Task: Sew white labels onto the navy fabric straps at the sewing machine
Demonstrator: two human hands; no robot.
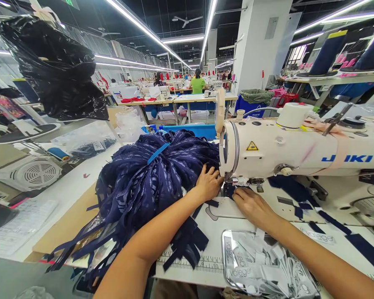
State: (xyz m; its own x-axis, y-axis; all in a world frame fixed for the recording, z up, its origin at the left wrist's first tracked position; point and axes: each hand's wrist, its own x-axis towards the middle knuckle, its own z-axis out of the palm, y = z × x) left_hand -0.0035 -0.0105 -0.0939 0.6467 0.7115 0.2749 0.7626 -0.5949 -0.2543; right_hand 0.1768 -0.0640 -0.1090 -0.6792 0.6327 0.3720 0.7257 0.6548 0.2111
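Observation:
A white sewing machine (299, 145) reaches in from the right, its needle area above a small piece of navy fabric (229, 190). My left hand (209, 182) is just left of the needle area, fingers bent, beside a big bundle of navy strips (149, 174) tied with a blue band (158, 153). What its fingertips hold, if anything, is hidden. Close to the presser foot on the right, my right hand (251, 203) pinches the edge of the navy fabric with its fingertips.
A metal tray (225, 265) of white labels lies in front of my right forearm. Navy scraps (364, 251) lie at the right. A black plastic bag (56, 70) stands at the upper left. Beyond are tables and a person in green (198, 84).

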